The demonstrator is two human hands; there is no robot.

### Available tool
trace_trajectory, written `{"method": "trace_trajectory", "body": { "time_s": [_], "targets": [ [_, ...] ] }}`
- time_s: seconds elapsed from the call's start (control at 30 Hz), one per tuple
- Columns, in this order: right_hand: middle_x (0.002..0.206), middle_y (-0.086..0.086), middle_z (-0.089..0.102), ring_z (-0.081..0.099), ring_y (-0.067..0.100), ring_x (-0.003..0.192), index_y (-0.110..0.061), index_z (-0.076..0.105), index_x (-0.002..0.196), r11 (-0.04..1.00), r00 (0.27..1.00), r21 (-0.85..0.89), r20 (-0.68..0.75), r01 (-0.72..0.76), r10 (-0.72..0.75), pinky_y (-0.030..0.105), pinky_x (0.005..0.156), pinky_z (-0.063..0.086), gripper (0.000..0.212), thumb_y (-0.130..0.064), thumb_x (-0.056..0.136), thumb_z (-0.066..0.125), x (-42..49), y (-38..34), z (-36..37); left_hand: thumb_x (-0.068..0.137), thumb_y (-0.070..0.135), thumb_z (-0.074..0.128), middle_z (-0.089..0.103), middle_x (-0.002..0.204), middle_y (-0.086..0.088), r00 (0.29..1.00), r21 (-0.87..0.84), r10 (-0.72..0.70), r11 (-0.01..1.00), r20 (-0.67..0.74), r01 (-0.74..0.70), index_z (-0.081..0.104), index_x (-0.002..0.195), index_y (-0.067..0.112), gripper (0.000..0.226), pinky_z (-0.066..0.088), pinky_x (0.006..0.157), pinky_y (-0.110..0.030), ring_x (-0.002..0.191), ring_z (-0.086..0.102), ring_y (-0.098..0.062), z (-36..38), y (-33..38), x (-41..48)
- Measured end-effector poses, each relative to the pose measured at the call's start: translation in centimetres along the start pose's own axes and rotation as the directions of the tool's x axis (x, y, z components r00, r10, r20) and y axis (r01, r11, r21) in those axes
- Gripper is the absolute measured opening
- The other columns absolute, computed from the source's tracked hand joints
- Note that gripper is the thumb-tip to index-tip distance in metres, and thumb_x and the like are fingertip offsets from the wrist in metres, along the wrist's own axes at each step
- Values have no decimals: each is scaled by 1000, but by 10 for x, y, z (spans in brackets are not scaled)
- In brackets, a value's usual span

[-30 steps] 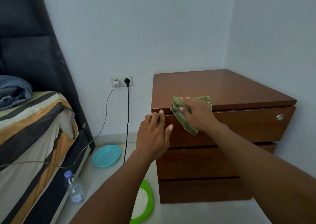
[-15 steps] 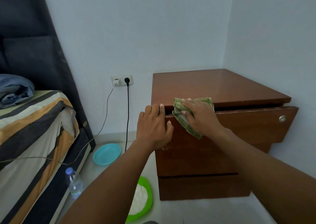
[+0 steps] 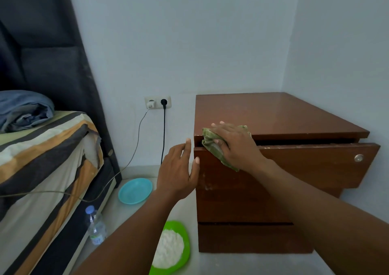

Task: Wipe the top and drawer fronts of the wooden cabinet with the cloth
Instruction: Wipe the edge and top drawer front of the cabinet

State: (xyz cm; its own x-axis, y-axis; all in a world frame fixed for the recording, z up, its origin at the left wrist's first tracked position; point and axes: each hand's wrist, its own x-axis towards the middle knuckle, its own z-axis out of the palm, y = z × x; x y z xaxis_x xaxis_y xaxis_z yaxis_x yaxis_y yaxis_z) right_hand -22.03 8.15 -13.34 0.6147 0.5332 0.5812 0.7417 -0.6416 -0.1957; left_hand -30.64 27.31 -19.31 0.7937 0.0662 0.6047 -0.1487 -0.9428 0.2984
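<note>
Green plate (image 3: 186, 231): nearest to you on the floor, by the cabinet's near left corner, with a heap of white powder in it.
Bottle (image 3: 95, 226): clear plastic with a blue cap, upright on the floor against the bed's side, left of the green plate.
Blue plate (image 3: 135, 190): on the floor farther back, between bed and cabinet.
Left hand (image 3: 179, 169): your fingers are loose and nearly straight at the top drawer's left edge, thumb tip touching the drawer front. It grips nothing.
Right hand (image 3: 237, 146): lies flat with fingers stretched out, pressing the cloth down at the drawer's top left corner. Your fingertips reach the cabinet top's front edge.
Cloth (image 3: 211, 148): green and crumpled under your right palm, draped from the top's edge down over the drawer front.
Top drawer (image 3: 315, 163): ajar, with a dark gap under the cabinet top and a round metal knob (image 3: 358, 157) at its right.
Cabinet (image 3: 273, 115): brown wood, standing in the right corner.
Bed (image 3: 42, 148): on the left, with a striped sheet.
Socket (image 3: 157, 102): on the far wall, with two plugs in it and their cables hanging down.
</note>
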Motion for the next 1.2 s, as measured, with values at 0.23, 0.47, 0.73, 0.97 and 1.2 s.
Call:
{"method": "trace_trajectory", "body": {
  "time_s": [0.23,0.47,0.73,0.97,1.2],
  "targets": [
    [154,-4,44,33,20,147,-26,50,143,995,974,-23,206,102,-95,49,119,28,42,-24,101,47,29,-17,24,99,36,33,62,115,-3,998,-94,66,993,15,-64,55,131,13,45,50,88,-43,105,54,-18,0,1,0],
    [147,-1,53,41,21,143,-22,55,140,998,992,12,105,68,-68,48,117,32,42,-21,98,52,13,-7,20,96,42,30,62,126,-4,999,-114,46,992,7,-44,49,143,13,58,48,95,-33,115,54,-18,4,4,0],
    [119,1,72,62,18,120,-19,67,123,993,993,5,0,114,-114,37,102,48,30,-20,94,59,-4,-5,2,94,48,24,59,137,-9,999,-64,-18,998,41,21,44,149,8,71,47,101,-38,125,53,-23,4,9,3],
    [100,-1,71,64,17,87,-20,62,125,994,973,113,-228,2,24,33,72,54,31,-25,98,46,5,-8,-2,97,45,28,58,139,-7,999,-68,5,998,44,-2,43,150,11,65,46,103,-37,127,51,-21,1,15,11],
    [151,-1,49,38,17,144,-22,49,144,998,1000,-59,-15,19,-20,43,120,28,48,-41,102,39,-21,-3,24,99,42,21,53,146,-8,998,-90,54,995,39,-50,43,150,8,65,45,107,-39,132,48,-20,7,20,9]
  ]
}}
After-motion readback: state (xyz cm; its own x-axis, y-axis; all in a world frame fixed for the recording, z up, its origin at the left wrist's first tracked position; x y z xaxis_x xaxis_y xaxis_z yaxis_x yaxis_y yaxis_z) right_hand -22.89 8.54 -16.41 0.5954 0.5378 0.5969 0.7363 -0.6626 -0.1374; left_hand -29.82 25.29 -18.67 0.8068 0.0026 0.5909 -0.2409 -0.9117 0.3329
